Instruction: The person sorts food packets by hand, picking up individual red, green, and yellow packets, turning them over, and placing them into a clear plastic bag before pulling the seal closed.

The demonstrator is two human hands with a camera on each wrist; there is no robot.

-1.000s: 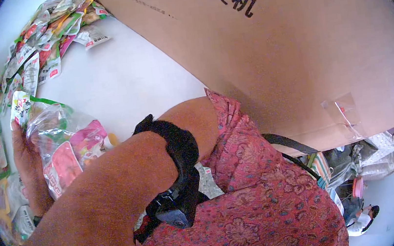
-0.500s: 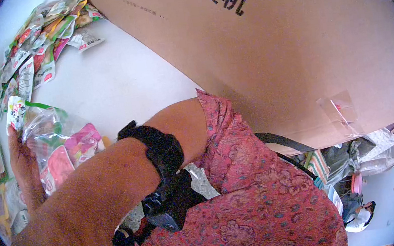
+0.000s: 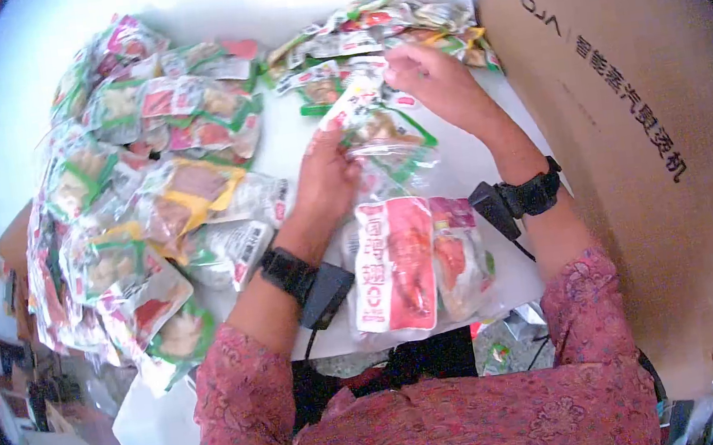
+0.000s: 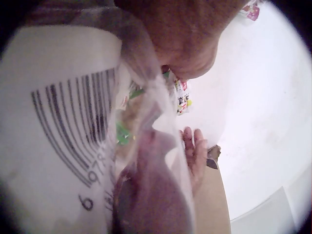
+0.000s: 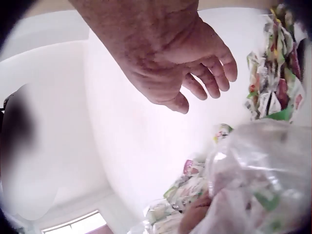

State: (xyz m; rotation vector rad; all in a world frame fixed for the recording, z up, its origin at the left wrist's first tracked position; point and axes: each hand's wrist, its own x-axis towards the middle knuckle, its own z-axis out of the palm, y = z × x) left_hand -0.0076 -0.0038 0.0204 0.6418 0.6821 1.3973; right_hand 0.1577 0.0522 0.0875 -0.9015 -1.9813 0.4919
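In the head view my left hand [image 3: 328, 172] grips a food packet [image 3: 380, 122] with a white printed top and green edges. A clear plastic bag [image 3: 398, 160] lies around the packet's lower part. In that bag, below the hand, is a pink-and-white packet [image 3: 397, 266] with red contents, standing over the table's near edge. My right hand [image 3: 437, 79] is just right of the held packet's top. Its fingers look loosely bent and hold nothing in the right wrist view. Clear film and a barcode [image 4: 73, 112] fill much of the left wrist view.
A large heap of packets [image 3: 184, 195] covers the left of the white table [image 3: 274, 135]. Another pile of packets [image 3: 377, 24] lies at the back. On the right stands a tall cardboard box [image 3: 637, 188], close beside my right arm.
The head view has swung from a sideways tilt to face the table. My right arm, earlier large across the view, is now beside the packet. My left hand keeps its hold.
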